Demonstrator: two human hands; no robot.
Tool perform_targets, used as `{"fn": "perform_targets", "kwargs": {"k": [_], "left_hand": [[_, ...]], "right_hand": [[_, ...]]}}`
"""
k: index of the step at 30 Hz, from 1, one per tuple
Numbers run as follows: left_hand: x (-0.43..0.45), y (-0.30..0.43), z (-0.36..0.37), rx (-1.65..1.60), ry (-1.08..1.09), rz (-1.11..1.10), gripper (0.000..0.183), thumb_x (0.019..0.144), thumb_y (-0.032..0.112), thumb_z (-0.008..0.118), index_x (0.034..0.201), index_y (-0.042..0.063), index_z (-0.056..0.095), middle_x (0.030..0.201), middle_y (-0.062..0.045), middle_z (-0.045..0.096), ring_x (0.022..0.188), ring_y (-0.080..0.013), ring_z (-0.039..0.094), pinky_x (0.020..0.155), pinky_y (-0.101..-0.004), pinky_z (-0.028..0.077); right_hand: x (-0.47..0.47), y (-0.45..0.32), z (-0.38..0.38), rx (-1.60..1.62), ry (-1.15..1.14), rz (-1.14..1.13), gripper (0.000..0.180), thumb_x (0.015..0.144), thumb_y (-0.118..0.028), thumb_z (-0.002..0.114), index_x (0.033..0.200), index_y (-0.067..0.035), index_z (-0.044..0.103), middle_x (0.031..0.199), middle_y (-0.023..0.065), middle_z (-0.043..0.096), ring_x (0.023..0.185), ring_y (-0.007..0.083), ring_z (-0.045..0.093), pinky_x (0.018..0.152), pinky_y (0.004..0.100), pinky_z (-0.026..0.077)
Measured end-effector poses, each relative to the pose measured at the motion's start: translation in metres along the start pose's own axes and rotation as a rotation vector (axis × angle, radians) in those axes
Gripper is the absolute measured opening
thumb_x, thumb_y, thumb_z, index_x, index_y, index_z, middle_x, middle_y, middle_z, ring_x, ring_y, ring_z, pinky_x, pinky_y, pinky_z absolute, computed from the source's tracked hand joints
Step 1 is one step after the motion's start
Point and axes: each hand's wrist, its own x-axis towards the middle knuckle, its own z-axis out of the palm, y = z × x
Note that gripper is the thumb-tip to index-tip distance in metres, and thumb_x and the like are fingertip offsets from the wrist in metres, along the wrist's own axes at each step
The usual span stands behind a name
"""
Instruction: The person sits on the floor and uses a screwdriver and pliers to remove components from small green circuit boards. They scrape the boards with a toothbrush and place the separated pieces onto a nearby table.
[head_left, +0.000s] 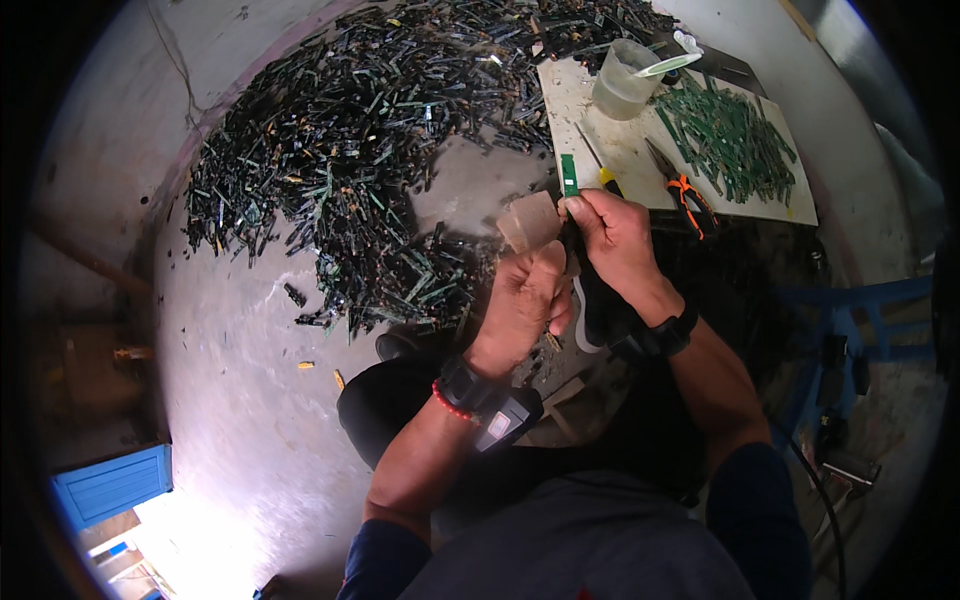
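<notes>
My left hand (529, 289) grips a brown, roughly square sheet (529, 223), possibly sandpaper, which sticks up past the fingers. Close by on the right, my right hand (619, 236) pinches the lower end of a narrow green circuit board strip (568, 174). The strip points away from me and carries a small white patch. Just beyond the right hand, a screwdriver (609, 180) with a yellow and black handle lies on a white board (577, 97). Long-nose pliers (681, 191) with orange and black handles rest there too, handle ends over the near edge.
On the white board stand a clear plastic cup (622, 90) of cloudy liquid, a toothbrush (667, 65) by its rim, and a heap of green board strips (727, 142). Dark electronic scrap (360, 157) covers much of the floor. A blue chair (862, 315) is at right.
</notes>
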Motion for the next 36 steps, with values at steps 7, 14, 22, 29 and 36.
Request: {"fn": "perform_targets", "kwargs": {"k": [7,14,22,29,36], "left_hand": [[-0.002,-0.003,0.004,0.156,0.005,0.080,0.048,0.098,0.039,0.047,0.061,0.009,0.039,0.049,0.002,0.040,0.040,-0.0071,0.038,0.040,-0.0237,0.033],[-0.007,-0.012,0.014,0.288,0.030,0.108,0.042,0.099,0.024,0.046,0.063,0.004,0.041,0.056,0.006,0.036,0.053,-0.0041,0.029,0.046,-0.0249,0.028],[-0.008,-0.013,0.012,0.365,0.061,0.120,0.042,0.099,0.025,0.045,0.063,0.004,0.043,0.055,0.005,0.040,0.051,-0.0042,0.035,0.045,-0.0240,0.031],[-0.003,-0.025,0.006,0.358,0.051,0.091,0.041,0.099,0.027,0.045,0.064,0.006,0.043,0.055,0.004,0.043,0.049,-0.0049,0.040,0.045,-0.0237,0.034],[-0.008,-0.010,-0.014,0.019,0.011,-0.274,0.037,0.092,0.041,0.042,0.075,0.008,0.048,0.061,-0.002,0.045,0.054,-0.0148,0.044,0.053,-0.0283,0.037]], "right_hand": [[0.000,0.004,0.005,0.112,0.044,0.015,0.017,0.092,-0.013,0.058,0.084,0.002,0.060,0.065,0.0099,0.057,0.056,0.0137,0.049,0.054,0.0283,0.043],[0.005,0.000,0.002,0.297,0.064,0.136,0.024,0.095,-0.018,0.054,0.088,0.003,0.064,0.073,0.0045,0.065,0.067,0.0083,0.057,0.064,0.0240,0.047],[0.006,0.002,0.000,0.537,-0.025,0.310,0.026,0.096,-0.019,0.053,0.090,0.004,0.063,0.077,0.0054,0.065,0.070,0.0104,0.060,0.067,0.0238,0.049],[0.009,0.000,-0.003,0.713,0.011,0.487,0.025,0.096,-0.018,0.053,0.094,0.005,0.063,0.085,0.0065,0.066,0.074,0.0116,0.063,0.069,0.0241,0.052],[-0.001,0.004,0.004,0.246,-0.004,0.075,0.020,0.093,-0.013,0.057,0.102,0.002,0.065,0.084,0.0081,0.067,0.075,0.0094,0.060,0.066,0.0228,0.049]]}}
